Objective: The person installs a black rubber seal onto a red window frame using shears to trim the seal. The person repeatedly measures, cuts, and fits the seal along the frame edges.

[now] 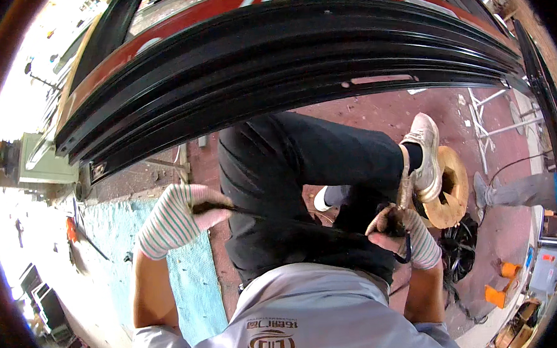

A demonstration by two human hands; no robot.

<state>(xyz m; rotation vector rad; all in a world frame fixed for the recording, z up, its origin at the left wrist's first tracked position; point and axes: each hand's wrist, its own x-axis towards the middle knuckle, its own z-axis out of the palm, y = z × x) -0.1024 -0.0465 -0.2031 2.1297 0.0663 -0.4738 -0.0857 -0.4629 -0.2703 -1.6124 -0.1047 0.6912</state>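
The left hand (176, 218), in a striped glove, pinches one end of a black strip (282, 228) at nine o'clock; the right hand (400, 230) grips its other end at three o'clock. Black frame (284, 52) spans twelve o'clock.

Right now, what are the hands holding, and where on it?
Left hand pinches one end of a thin dark strip; right hand grips the other end.

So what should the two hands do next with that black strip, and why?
Probably lift the black strip toward the black frame above. The left hand and right hand, both gloved, pinch it stretched between them, and it hangs below the frame's open grooves, not yet touching.
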